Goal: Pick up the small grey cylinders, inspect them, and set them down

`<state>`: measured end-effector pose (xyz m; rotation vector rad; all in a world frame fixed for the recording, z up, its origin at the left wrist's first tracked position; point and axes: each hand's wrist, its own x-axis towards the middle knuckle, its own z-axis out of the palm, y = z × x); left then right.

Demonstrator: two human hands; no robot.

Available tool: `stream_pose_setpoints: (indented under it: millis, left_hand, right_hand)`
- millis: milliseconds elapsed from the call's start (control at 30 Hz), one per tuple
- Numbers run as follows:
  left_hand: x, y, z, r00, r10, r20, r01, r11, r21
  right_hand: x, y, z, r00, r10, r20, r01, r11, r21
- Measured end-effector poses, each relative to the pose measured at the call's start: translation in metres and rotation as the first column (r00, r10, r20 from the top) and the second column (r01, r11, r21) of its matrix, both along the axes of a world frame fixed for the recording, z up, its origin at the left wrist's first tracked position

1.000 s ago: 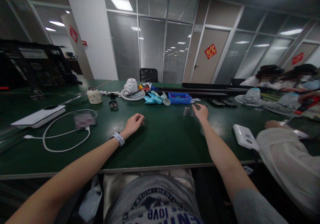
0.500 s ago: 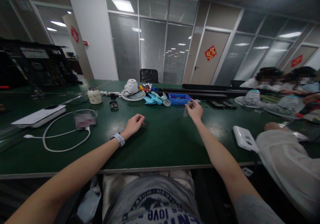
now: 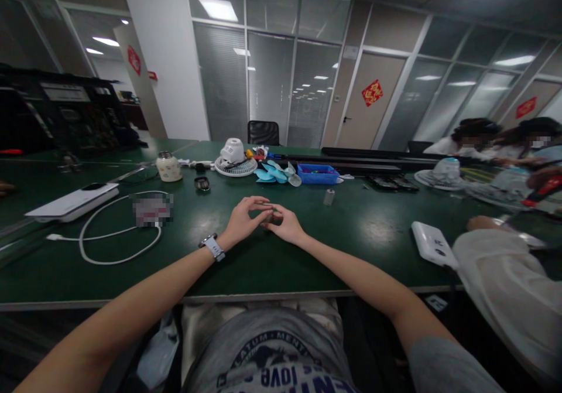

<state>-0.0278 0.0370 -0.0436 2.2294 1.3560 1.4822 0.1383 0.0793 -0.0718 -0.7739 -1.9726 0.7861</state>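
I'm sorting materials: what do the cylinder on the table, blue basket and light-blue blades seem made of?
Cylinder: probably metal, satin, judging by its grey sheen.
Basket: likely plastic, opaque, with even, bright colour.
Blades: likely smooth moulded plastic, from their thin curves.

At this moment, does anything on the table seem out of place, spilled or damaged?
One thing stands out: the light-blue fan blades lie loose beside the white fan housing instead of mounted inside it, so a fan looks dismantled. I see no clear spill or damage.
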Motion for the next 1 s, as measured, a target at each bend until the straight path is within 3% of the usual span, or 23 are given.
stream_pose_setpoints:
  millis: [233, 533, 633, 767, 900, 1000]
  left_hand:
    - [0.001, 0.002, -0.002, 0.989, -0.035, 0.146, 0.050, 0.993, -0.102]
    - [-0.014, 0.011, 0.007, 0.955, 0.132, 0.266, -0.122, 0.991, -0.052]
    - [-0.025, 0.017, 0.000, 0.973, 0.144, 0.181, -0.110, 0.976, -0.190]
    - [-0.027, 0.023, -0.015, 0.996, 0.041, 0.075, -0.007, 0.916, -0.402]
    - [-0.024, 0.025, -0.021, 0.996, -0.053, 0.071, 0.080, 0.878, -0.472]
    - [-0.024, 0.025, -0.021, 0.997, -0.043, 0.071, 0.072, 0.876, -0.477]
  right_hand:
    - [0.002, -0.003, 0.001, 1.000, 0.016, 0.022, -0.016, 1.000, 0.009]
    - [0.006, -0.006, 0.003, 1.000, 0.009, 0.019, -0.009, 1.000, -0.001]
    - [0.009, -0.003, 0.002, 1.000, 0.006, 0.004, -0.006, 1.000, -0.028]
    - [0.012, -0.002, 0.004, 0.999, 0.033, -0.026, -0.035, 0.998, -0.056]
    - [0.012, -0.006, 0.011, 0.994, 0.047, -0.097, -0.062, 0.986, -0.155]
    - [0.011, -0.006, 0.018, 0.972, 0.003, -0.235, -0.086, 0.936, -0.342]
